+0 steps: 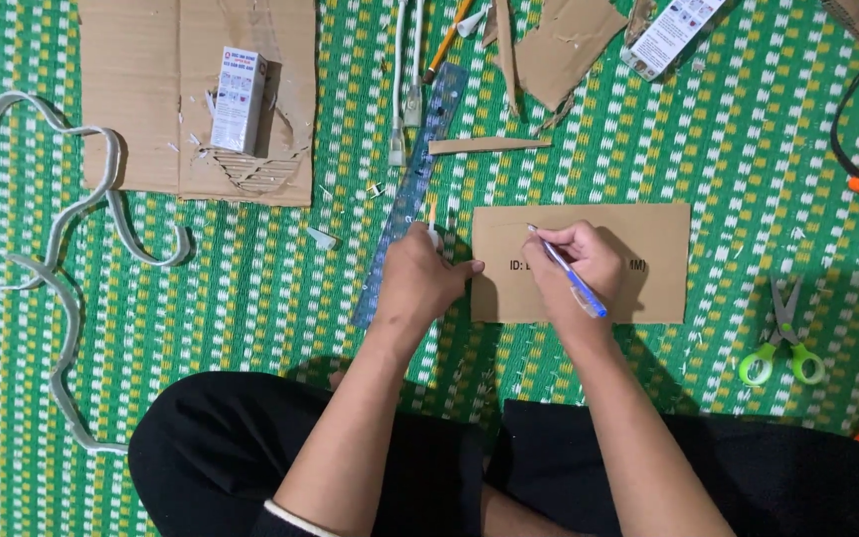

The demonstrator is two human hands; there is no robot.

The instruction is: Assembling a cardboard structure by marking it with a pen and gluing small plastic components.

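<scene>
Two hands were at work over the small cardboard rectangle (pixel 648 239) that lay flat on the green woven mat (pixel 648 129) in front of your crossed legs. Your right hand (pixel 577 261) was clenched around a blue pen (pixel 571 276), its tip down near the card's upper left area, so marking or writing on the card looked like the step in hand. Your left hand (pixel 420 278) pressed at the card's left edge and seemed to pinch a thin pale stick (pixel 431 219); I could not tell how firmly. Judging by this, the next stroke called for the left hand to keep the card from sliding on the ribbed mat while the pen ran steadily. A clear blue ruler (pixel 412 189) lay slanted just beside the left hand, flat and stiff. Green-handled scissors (pixel 782 343) rested well apart to the right. Farther up lay a larger corrugated sheet (pixel 131 99) with a rough cut-out exposing its ridges, a small white box (pixel 239 99) standing on it, and torn cardboard scraps (pixel 569 45). A soft grey strip (pixel 62 229) curled along the left.
</scene>
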